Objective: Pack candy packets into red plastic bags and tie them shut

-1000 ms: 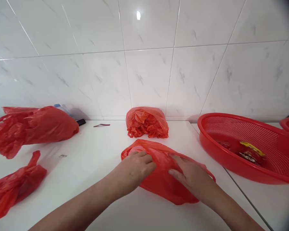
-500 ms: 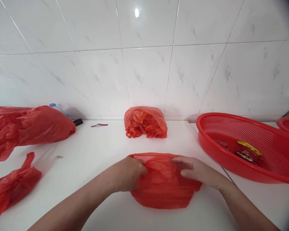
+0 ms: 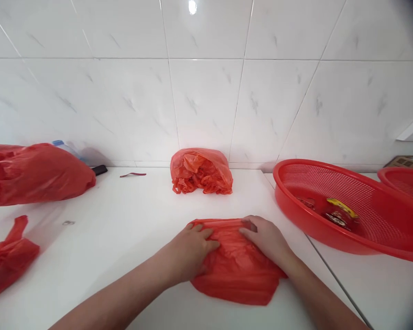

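A red plastic bag (image 3: 237,263) lies on the white tabletop in front of me, its surface creased and its far edge roughly straight. My left hand (image 3: 196,250) rests on the bag's left side, fingers spread over the plastic. On the right side, my right hand (image 3: 265,238) touches the far right part with thumb and fingers apart. Both hands press the bag from above. Whatever the bag contains, if anything, is hidden.
Against the tiled wall sits a bundle of crumpled red bags (image 3: 202,172). A red perforated basket (image 3: 330,238) with packets (image 3: 340,214) inside stands at right. Leftward are a full red bag (image 3: 48,174), a knotted red bag (image 3: 12,259), a dark object (image 3: 99,170) and a thin red strip (image 3: 133,174).
The bag has been turned and spread flatter. My left hand has gone from a closed grip to spread fingers on it. The view has swung slightly right.
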Tool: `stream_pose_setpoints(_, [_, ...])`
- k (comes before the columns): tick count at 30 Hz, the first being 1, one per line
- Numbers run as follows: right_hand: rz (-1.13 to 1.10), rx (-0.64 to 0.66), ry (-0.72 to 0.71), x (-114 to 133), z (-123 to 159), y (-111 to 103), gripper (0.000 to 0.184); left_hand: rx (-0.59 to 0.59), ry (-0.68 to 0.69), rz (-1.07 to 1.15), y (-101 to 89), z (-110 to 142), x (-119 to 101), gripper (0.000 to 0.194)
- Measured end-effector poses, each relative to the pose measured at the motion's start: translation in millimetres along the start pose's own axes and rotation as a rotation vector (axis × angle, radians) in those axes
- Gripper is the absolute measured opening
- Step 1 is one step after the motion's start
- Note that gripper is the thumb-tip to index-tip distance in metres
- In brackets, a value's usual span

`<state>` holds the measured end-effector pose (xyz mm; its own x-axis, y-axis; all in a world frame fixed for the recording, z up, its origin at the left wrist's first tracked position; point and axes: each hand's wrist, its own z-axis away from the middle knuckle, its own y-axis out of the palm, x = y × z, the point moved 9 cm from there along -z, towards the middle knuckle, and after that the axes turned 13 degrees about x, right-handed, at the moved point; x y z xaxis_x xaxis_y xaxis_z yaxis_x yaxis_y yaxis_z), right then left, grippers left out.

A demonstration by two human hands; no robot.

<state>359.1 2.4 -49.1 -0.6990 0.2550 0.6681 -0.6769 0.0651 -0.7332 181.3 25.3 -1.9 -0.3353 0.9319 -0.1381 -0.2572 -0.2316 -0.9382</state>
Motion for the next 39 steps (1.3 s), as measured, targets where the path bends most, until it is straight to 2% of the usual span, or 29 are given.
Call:
stream_pose_setpoints(2, [-0.027, -0.069, -0.015, 3, 5, -10, 0.028, -0.060, 0.037, 0.052, -6.2, 5, 2, 0.042])
stream_pose_setpoints(5, [0.029, -0.280, -0.144, 26, 25, -36, 0.024, -0.313, 0.087, 0.127, -24.2, 26, 12, 0.040])
stream_pose_setpoints(7, [0.125, -0.374, -0.245, 48, 41, -42, 0.024, -0.512, -0.052, 0.201, -26.3, 42, 38, 0.035])
stream_pose_setpoints(9, [0.198, -0.318, -0.325, 65, 46, -28, 0.021, -0.598, -0.237, 0.376, -9.6, 52, 71, 0.042])
stream_pose_setpoints(11, [0.278, -0.168, -0.373, 74, 44, -3, 0.018, -0.570, -0.383, 0.653, 20.5, 53, 101, 0.053])
stream_pose_setpoints(12, [0.320, -0.086, -0.384, 75, 42, 10, 0.019, -0.536, -0.410, 0.781, 34.8, 51, 109, 0.056])
stream_pose_setpoints(14, [0.376, 0.029, -0.391, 76, 39, 27, 0.022, -0.484, -0.387, 0.970, 53.3, 44, 115, 0.057])
stream_pose_setpoints(15, [0.372, 0.041, -0.396, 78, 39, 27, 0.022, -0.470, -0.343, 1.035, 57.6, 41, 114, 0.057])
stream_pose_setpoints(17, [0.307, -0.028, -0.402, 82, 42, 6, 0.019, -0.455, -0.257, 1.136, 62.2, 35, 111, 0.058])
stream_pose_setpoints(19, [0.231, -0.204, -0.379, 83, 51, -35, 0.017, -0.430, -0.201, 1.219, 67.3, 31, 107, 0.059])
stream_pose_setpoints(22, [0.293, -0.509, -0.219, 67, 76, -106, 0.021, -0.414, -0.188, 1.296, 74.7, 28, 102, 0.061])
stream_pose_setpoints(23, [0.359, -0.562, -0.130, 57, 84, -124, 0.024, -0.424, -0.189, 1.323, 75.8, 28, 101, 0.062])
stream_pose_setpoints(25, [0.466, -0.548, 0.062, 28, 96, -148, 0.030, -0.456, -0.193, 1.386, 76.3, 29, 100, 0.064])
stream_pose_setpoints(28, [0.520, -0.397, 0.258, -20, 116, -156, 0.035, -0.535, -0.222, 1.456, 73.6, 33, 100, 0.060])
stream_pose_setpoints(31, [0.500, -0.332, 0.340, -50, 140, -150, 0.036, -0.565, -0.255, 1.513, 74.3, 34, 100, 0.057])
stream_pose_setpoints(35, [0.429, -0.316, 0.373, -59, 162, -148, 0.035, -0.611, -0.297, 1.574, 77.5, 35, 102, 0.059])
stream_pose_setpoints(39, [0.284, -0.266, 0.389, -61, 157, -168, 0.036, -0.605, -0.302, 1.597, 78.5, 33, 101, 0.060])
